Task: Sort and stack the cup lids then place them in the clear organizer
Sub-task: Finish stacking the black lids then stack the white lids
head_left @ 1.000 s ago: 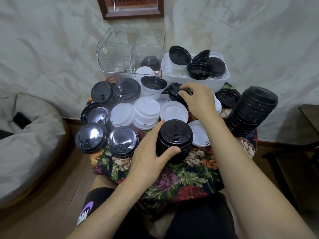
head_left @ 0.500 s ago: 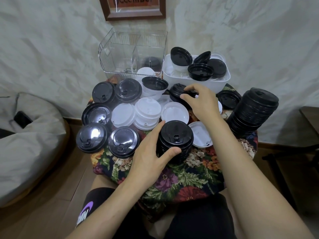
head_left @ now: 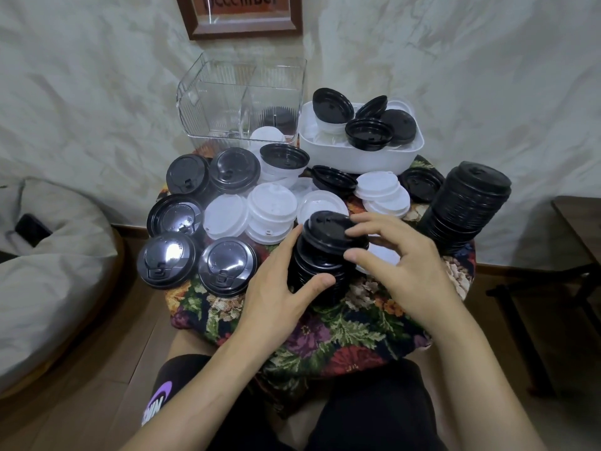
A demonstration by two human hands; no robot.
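My left hand (head_left: 279, 289) grips a short stack of black lids (head_left: 320, 271) at the table's front middle, thumb and fingers round its side. My right hand (head_left: 400, 265) holds a black lid (head_left: 331, 229) tilted on top of that stack, fingertips on its rim. The clear organizer (head_left: 240, 102) stands at the back left, with a few white and black lids in its right compartment. Loose white lids (head_left: 271, 209) and glossy black lids (head_left: 227, 266) lie across the table's left and middle.
A white tub (head_left: 361, 154) with black and white lids stands at the back right. A tall leaning stack of black lids (head_left: 465, 206) fills the right edge. The small table has a floral cloth (head_left: 341, 333). A grey beanbag (head_left: 42, 281) lies at the left.
My right hand drew back from the lids near the white tub, carrying a black lid, and now holds it on the stack. My left hand stayed on the stack.
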